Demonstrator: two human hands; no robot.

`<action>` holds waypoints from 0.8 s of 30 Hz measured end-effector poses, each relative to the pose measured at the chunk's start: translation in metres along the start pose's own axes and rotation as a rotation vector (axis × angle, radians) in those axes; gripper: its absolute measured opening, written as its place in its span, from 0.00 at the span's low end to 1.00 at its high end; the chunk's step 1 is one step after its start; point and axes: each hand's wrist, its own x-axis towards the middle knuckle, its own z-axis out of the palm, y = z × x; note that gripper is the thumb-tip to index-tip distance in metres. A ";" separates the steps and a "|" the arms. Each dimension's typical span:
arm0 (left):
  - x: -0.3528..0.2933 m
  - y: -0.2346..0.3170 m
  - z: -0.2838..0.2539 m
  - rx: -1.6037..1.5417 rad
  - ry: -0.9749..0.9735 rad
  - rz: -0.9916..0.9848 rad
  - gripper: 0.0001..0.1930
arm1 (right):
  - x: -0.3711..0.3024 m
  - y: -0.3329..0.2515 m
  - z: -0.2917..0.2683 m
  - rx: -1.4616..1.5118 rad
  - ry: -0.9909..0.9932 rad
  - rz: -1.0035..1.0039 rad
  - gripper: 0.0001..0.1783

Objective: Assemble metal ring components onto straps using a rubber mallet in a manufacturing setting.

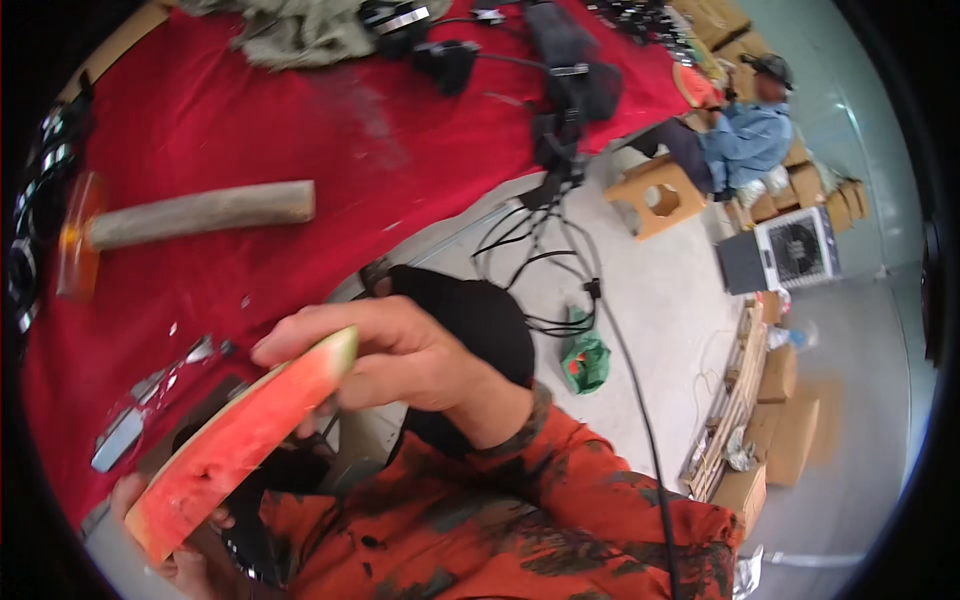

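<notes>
A long watermelon slice [235,440], red flesh with a thin pale green rind, slants in front of me between both hands. My right hand [405,352] is closed on its upper end, thumb and fingers on either side of it. At the lower end my left hand [192,572] grips the slice; part of that hand is hidden behind the fruit. The slice is held above the near edge of a table with a red cloth [400,150].
On the cloth lie a mallet [205,215] with an orange head, a small pale device [120,438], crumpled grey-green fabric [305,35] and black straps [570,80]. Dark cables [540,260], a green plastic bag [585,362] and a stool [655,197] are rightward, near another seated person [745,140] holding watermelon.
</notes>
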 end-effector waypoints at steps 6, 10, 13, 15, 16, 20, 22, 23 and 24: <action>0.000 -0.001 0.000 0.117 -0.014 0.173 0.41 | -0.002 -0.003 0.005 -0.109 0.170 0.047 0.32; 0.002 0.003 0.003 0.054 -0.094 0.125 0.42 | 0.001 0.007 -0.005 -0.201 0.041 -0.136 0.36; -0.001 0.008 0.008 0.049 -0.032 0.089 0.42 | 0.003 0.011 -0.002 -0.289 0.048 -0.178 0.35; -0.002 0.010 0.011 0.032 -0.010 0.096 0.41 | 0.006 0.012 0.001 -0.373 0.079 -0.252 0.32; -0.003 0.013 0.011 0.002 -0.030 0.087 0.39 | 0.003 0.016 0.002 -0.366 0.074 -0.251 0.32; -0.003 0.013 0.028 -0.215 0.041 0.129 0.33 | -0.002 0.022 0.005 -0.070 0.067 -0.292 0.30; -0.005 0.011 0.026 -0.189 0.062 0.107 0.32 | -0.002 0.023 0.007 -0.037 0.044 -0.373 0.28; -0.005 0.009 0.024 -0.163 0.082 0.085 0.31 | -0.001 0.020 0.011 -0.060 0.073 -0.390 0.26; 0.000 0.001 0.019 -0.165 0.084 0.090 0.31 | 0.002 0.013 0.007 -0.061 0.067 -0.392 0.26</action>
